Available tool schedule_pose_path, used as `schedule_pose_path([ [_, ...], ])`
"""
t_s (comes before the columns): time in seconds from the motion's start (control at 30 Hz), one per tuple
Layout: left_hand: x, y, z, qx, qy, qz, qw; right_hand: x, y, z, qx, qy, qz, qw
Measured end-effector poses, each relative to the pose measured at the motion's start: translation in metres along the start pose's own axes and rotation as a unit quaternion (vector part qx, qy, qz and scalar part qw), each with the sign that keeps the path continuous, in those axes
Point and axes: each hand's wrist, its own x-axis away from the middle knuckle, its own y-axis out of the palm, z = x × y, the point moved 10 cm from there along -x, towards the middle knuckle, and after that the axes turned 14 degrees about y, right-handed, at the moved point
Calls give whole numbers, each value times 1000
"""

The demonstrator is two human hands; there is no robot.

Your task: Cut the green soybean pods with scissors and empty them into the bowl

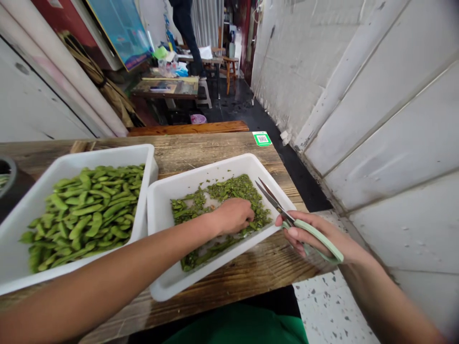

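Note:
My left hand (234, 216) reaches into the right-hand white tray (161, 282), its fingers curled down among small green trimmings (234, 188) and some pods. Whatever those fingers pinch, if anything, is hidden beneath them. Over the tray's right edge, my right hand (311, 234) is closed around scissors (322, 239) with pale green handles. Their blades point up and to the left, slightly parted. To the left, a second white tray (152, 165) holds a heap of green soybean pods (95, 210); neither hand touches it.
Both trays rest on a wooden table (201, 148) bearing a green QR-code card (262, 138). A dark container (14, 184) stands at the far left. Beyond are a wooden bench (215, 126), a low cluttered table (165, 87) and a person's leg (190, 36). A white wall (405, 191) runs along the right.

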Motion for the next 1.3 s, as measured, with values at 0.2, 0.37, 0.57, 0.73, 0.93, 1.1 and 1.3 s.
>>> schedule_pose_path([
  [0.2, 27, -33, -32, 156, -124, 161, 967, 6, 7, -1, 18, 19, 14, 1000],
  [0.37, 56, -46, -49, 313, -169, 255, 899, 17, 15, -5, 25, 9, 7, 1000],
  [0.57, 76, -40, -60, 311, -236, 249, 886, 28, 16, -6, 29, 4, 12, 1000],
  [0.73, 75, -56, -63, 97, -260, 207, 938, 28, 11, -5, 36, 9, 24, 999],
  [0.93, 20, -16, -34, 92, -122, 79, 985, 20, 3, -6, 32, 16, 33, 999],
  [1.1, 4, 0, -33, -22, -122, 35, 992, 14, 1, 1, 26, 20, 27, 999],
  [1.3, -7, -1, -18, -24, -124, 61, 990, 13, 3, 1, 12, 15, 24, 1000],
])
